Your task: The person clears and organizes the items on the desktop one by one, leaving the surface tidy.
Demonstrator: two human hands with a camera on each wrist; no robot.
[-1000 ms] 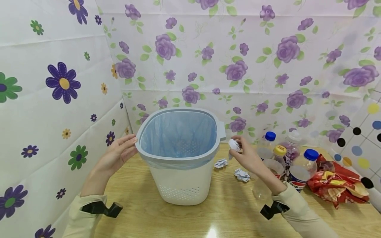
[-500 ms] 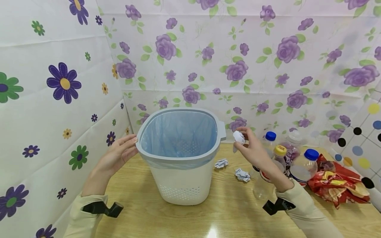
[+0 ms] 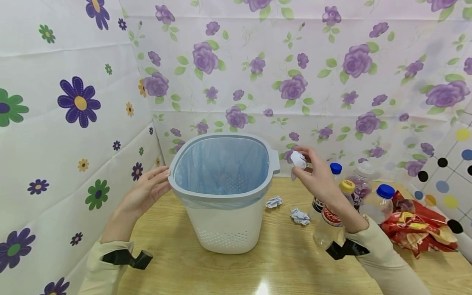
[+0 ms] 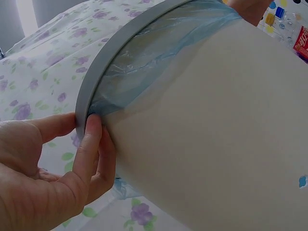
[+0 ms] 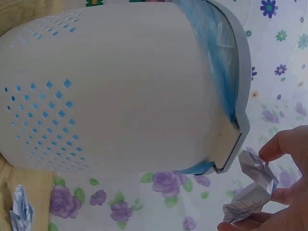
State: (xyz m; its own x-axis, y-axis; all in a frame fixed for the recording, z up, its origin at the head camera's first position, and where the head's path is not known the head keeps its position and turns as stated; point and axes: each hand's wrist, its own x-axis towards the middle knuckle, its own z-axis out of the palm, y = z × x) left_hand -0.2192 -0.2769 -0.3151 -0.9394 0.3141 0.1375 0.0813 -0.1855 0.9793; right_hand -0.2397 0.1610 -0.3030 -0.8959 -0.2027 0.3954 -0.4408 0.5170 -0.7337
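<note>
A white trash can (image 3: 225,229) with a grey rim and a blue plastic liner (image 3: 221,164) stands upright on the wooden table. My left hand (image 3: 145,192) pinches the rim at its left side; in the left wrist view the thumb and fingers (image 4: 89,149) meet across the grey rim (image 4: 89,91). To the right of the can and a little above its rim level, my right hand (image 3: 317,176) holds a crumpled paper ball (image 3: 298,159) between thumb and fingers. The right wrist view shows this crumpled paper (image 5: 255,187) close beside the rim's handle tab.
Two more crumpled papers lie right of the can: one crumpled paper (image 3: 274,202) near its base, another crumpled paper (image 3: 300,217) farther right. Several plastic bottles (image 3: 381,200) stand behind the right forearm, beside a red snack bag (image 3: 416,225). Flowered sheets (image 3: 236,82) hang close behind and left.
My right hand has lifted the crumpled paper and shifted slightly rightward, away from the table. The left hand and the can have stayed in place.
</note>
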